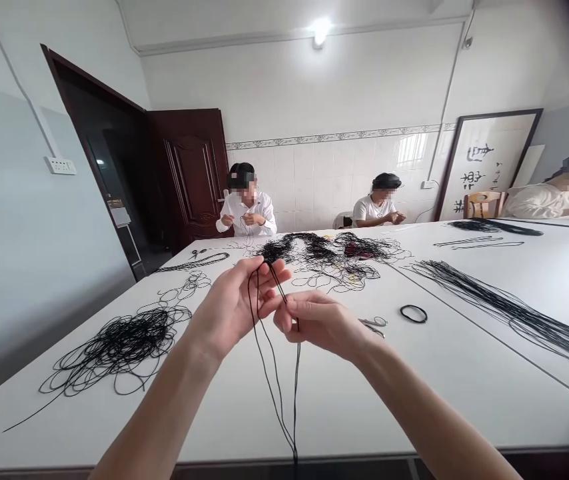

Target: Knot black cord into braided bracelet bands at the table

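Observation:
Thin black cord (pixel 270 353) runs through both of my hands above the near part of the white table. My left hand (pixel 237 297) pinches it at the top between thumb and forefinger, its other fingers loosely curled. My right hand (pixel 317 317) closes thumb and fingers on the strands a little lower and to the right. From both hands the strands hang down and meet near the table's front edge. Behind my right hand lies a pair of scissors (pixel 375 325), partly hidden. A small black cord ring (pixel 413 314) rests to the right of the scissors.
A loose black cord tangle (pixel 132 340) lies at left, and a larger tangled heap (pixel 322 250) is beyond my hands. A long cord bundle (pixel 509 307) stretches along the right of the table (pixel 204 427). Several people sit around the far side, one person (pixel 249 210) holding cord.

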Demonstrator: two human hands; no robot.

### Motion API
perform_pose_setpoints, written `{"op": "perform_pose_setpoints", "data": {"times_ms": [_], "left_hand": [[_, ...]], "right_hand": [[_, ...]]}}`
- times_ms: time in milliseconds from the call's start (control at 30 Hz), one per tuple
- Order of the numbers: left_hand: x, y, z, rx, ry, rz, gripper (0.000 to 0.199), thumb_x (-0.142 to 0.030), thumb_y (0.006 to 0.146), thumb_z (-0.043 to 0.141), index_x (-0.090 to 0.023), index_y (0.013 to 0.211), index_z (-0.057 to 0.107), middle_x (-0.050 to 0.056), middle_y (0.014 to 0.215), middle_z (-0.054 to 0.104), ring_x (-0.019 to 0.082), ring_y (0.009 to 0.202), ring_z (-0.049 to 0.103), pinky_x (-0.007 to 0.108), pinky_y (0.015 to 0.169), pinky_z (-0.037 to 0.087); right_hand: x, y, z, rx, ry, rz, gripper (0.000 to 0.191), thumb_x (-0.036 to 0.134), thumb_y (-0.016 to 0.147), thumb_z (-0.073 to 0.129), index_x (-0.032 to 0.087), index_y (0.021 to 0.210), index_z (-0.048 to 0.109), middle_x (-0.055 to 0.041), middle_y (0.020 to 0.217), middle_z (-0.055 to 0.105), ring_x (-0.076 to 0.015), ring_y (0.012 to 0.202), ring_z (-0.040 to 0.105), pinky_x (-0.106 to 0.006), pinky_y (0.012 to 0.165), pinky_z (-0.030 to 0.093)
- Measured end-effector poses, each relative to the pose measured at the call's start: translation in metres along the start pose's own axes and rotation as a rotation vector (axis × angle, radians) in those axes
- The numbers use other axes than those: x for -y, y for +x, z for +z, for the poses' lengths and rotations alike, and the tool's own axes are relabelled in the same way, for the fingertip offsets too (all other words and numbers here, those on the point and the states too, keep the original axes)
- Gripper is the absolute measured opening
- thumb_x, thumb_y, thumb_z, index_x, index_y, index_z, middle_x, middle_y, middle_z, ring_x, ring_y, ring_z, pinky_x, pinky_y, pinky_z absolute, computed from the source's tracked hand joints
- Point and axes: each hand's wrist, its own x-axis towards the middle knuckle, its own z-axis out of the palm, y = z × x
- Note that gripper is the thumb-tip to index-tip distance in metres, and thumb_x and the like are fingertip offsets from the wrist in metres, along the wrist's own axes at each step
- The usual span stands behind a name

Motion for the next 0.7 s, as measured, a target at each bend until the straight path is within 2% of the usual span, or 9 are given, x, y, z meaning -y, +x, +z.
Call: {"op": "perform_pose_setpoints", "data": {"times_ms": [100, 167, 267, 367, 500, 600, 700], "left_hand": [[-0.006, -0.011, 0.002, -0.010, 0.049, 0.036, 0.018, -0.021, 0.086, 0.061, -0.012, 0.071, 0.066, 0.006, 0.086, 0.070, 0.015, 0.082, 0.066, 0.023, 0.063, 0.047], [-0.009, -0.016, 0.003, -0.014, 0.077, 0.041, 0.018, -0.023, 0.085, 0.065, -0.012, 0.072, 0.068, 0.006, 0.088, 0.071, 0.015, 0.083, 0.066, 0.022, 0.066, 0.046], [-0.011, -0.019, 0.003, -0.013, 0.129, 0.060, 0.021, -0.026, 0.087, 0.065, -0.012, 0.072, 0.070, 0.007, 0.092, 0.071, 0.014, 0.085, 0.065, 0.023, 0.065, 0.044], [-0.013, -0.021, 0.002, 0.026, 0.154, 0.071, 0.023, -0.027, 0.087, 0.065, -0.011, 0.072, 0.070, 0.008, 0.092, 0.070, 0.017, 0.083, 0.064, 0.025, 0.059, 0.043], [-0.014, -0.022, 0.001, 0.051, 0.099, 0.089, 0.020, -0.024, 0.086, 0.067, -0.009, 0.073, 0.071, 0.007, 0.082, 0.069, 0.016, 0.078, 0.063, 0.025, 0.063, 0.046], [-0.012, -0.022, 0.002, 0.051, 0.060, 0.125, 0.023, -0.020, 0.090, 0.061, -0.010, 0.071, 0.070, 0.005, 0.078, 0.067, 0.013, 0.076, 0.064, 0.025, 0.073, 0.050], [-0.009, -0.021, 0.005, 0.039, -0.019, 0.093, 0.023, -0.020, 0.090, 0.061, -0.010, 0.070, 0.067, 0.005, 0.077, 0.066, 0.014, 0.074, 0.065, 0.029, 0.074, 0.053]], "right_hand": [[0.004, -0.001, 0.007, 0.052, 0.001, -0.006, 0.031, 0.036, 0.085, 0.066, 0.011, 0.066, 0.067, -0.0106, 0.091, 0.064, -0.0151, 0.084, 0.052, -0.025, 0.071, 0.041], [0.007, -0.002, 0.012, 0.088, 0.009, 0.003, 0.031, 0.036, 0.085, 0.066, 0.011, 0.066, 0.066, -0.0123, 0.098, 0.066, -0.0191, 0.097, 0.057, -0.030, 0.085, 0.043], [0.010, -0.004, 0.022, 0.104, 0.041, 0.035, 0.032, 0.037, 0.086, 0.065, 0.011, 0.066, 0.063, -0.0121, 0.105, 0.065, -0.0230, 0.103, 0.062, -0.038, 0.094, 0.045], [0.011, -0.007, 0.031, 0.073, 0.052, 0.052, 0.031, 0.038, 0.085, 0.066, 0.011, 0.070, 0.062, -0.0100, 0.104, 0.064, -0.0215, 0.095, 0.067, -0.031, 0.082, 0.050], [0.009, -0.010, 0.033, 0.081, 0.060, 0.051, 0.032, 0.035, 0.087, 0.064, 0.009, 0.070, 0.062, -0.0104, 0.100, 0.066, -0.0155, 0.075, 0.069, -0.022, 0.063, 0.046], [0.007, -0.010, 0.028, 0.092, 0.098, 0.034, 0.032, 0.035, 0.088, 0.062, 0.008, 0.071, 0.064, -0.0082, 0.077, 0.067, -0.0121, 0.064, 0.065, -0.022, 0.063, 0.045], [0.005, -0.011, 0.021, 0.097, 0.124, 0.037, 0.031, 0.034, 0.087, 0.061, 0.007, 0.072, 0.065, -0.0060, 0.062, 0.064, -0.0119, 0.059, 0.062, -0.024, 0.064, 0.046]]}}
